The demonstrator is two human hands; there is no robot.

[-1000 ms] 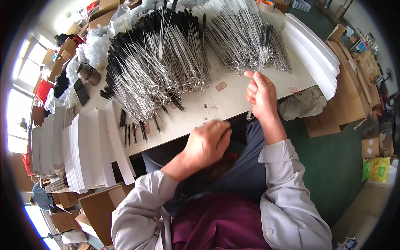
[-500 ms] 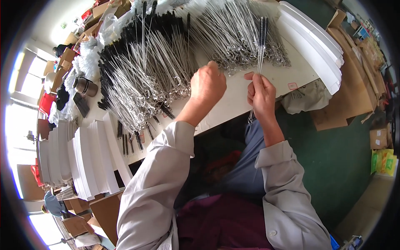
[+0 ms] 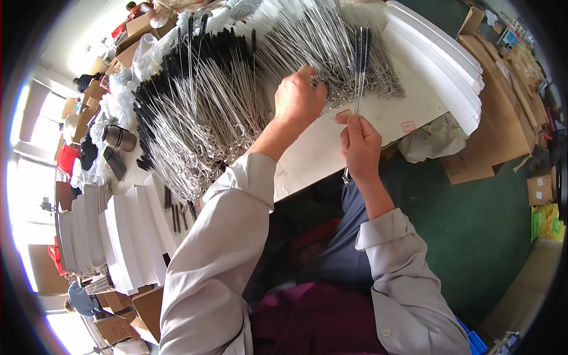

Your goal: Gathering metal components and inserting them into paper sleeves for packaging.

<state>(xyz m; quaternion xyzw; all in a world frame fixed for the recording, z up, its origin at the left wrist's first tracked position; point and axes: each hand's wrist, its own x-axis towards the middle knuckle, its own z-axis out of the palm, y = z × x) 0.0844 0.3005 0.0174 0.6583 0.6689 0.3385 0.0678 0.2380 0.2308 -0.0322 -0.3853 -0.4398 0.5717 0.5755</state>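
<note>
My right hand [image 3: 362,145] is closed round a few thin wire brushes [image 3: 361,53], their black bristle heads pointing up and their looped ends showing below the fist. My left hand [image 3: 300,96] has its fingers curled at the ring ends of a pile of pale-headed wire brushes [image 3: 313,41]; what its fingertips pinch, if anything, is hidden. Left of that hand lies a big heap of black-headed wire brushes [image 3: 207,100], with their metal rings toward me.
White folded card strips [image 3: 438,59] lie at the table's right end, and more stacked white strips [image 3: 127,231] stand at the left. A metal flask [image 3: 119,137] is behind those. Cardboard [image 3: 497,124] leans at the right, beside a pale bag [image 3: 435,141].
My left hand has moved slightly away from me, up to the rings of the pale-headed brushes. My right hand, still holding its brushes, has shifted a little left and nearer to me.
</note>
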